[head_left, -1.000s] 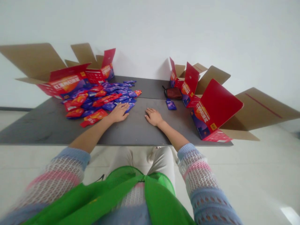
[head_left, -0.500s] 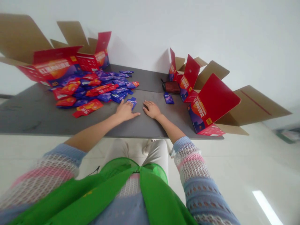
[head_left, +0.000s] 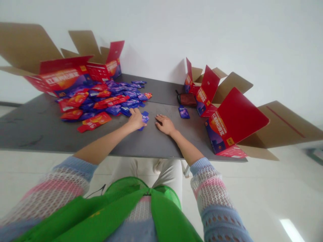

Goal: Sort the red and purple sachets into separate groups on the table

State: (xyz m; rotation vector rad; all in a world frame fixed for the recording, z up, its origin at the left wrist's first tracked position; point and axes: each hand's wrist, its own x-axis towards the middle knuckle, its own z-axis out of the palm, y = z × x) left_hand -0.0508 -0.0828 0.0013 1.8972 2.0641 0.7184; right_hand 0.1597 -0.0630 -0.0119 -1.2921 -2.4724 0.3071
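Note:
My left hand (head_left: 136, 119) is closed around a small blue packet (head_left: 145, 119) at the near edge of a heap of blue and red packets (head_left: 106, 97) on the grey table (head_left: 45, 131). Beside it, my right hand (head_left: 164, 123) lies flat on the table with its fingers stretched out, holding nothing. One single blue packet (head_left: 184, 112) lies apart, a little beyond my right hand.
Open red and purple cartons (head_left: 63, 75) with brown flaps stand at the back left. More open cartons (head_left: 228, 121) stand at the right, one overhanging the table edge. A dark red pouch (head_left: 187, 99) lies near them. A green bag (head_left: 131, 208) sits in my lap.
My left hand slid from the heap toward the middle, dragging a blue packet with it, and has curled around it. My right hand has stayed flat in place.

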